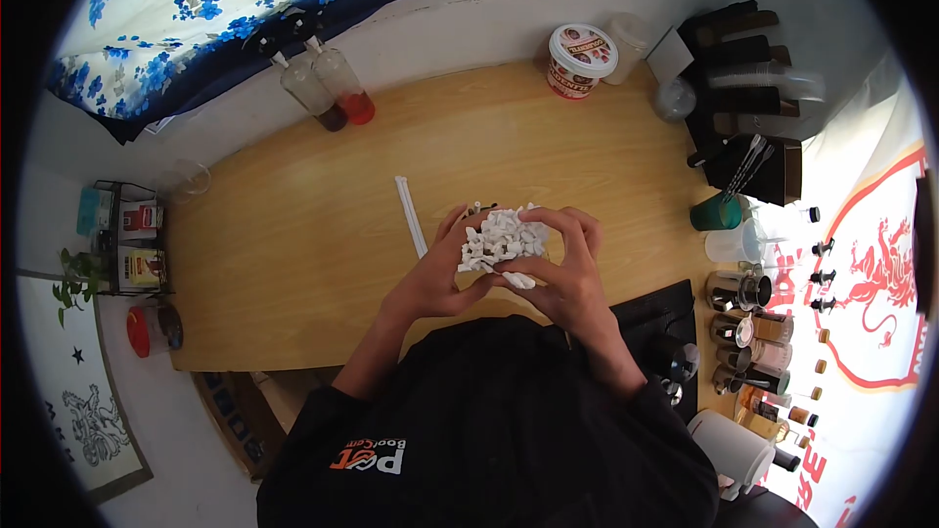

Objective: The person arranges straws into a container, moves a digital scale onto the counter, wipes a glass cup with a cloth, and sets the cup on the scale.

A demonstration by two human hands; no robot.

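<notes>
Left hand (430, 274) is cupping a bundle of white straws (502, 241) from one side; right hand (572, 279) is gripping it from the other; loose straws (410, 217) are lying on the table (303, 235), just outside the left hand

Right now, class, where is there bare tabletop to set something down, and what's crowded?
Bare wood shows between the red-lidded jar and the white sticks, and between the bottles and tub. The right end is crowded with a green cup and jars; the left hand and right hand hold a white bundle over the front.
</notes>
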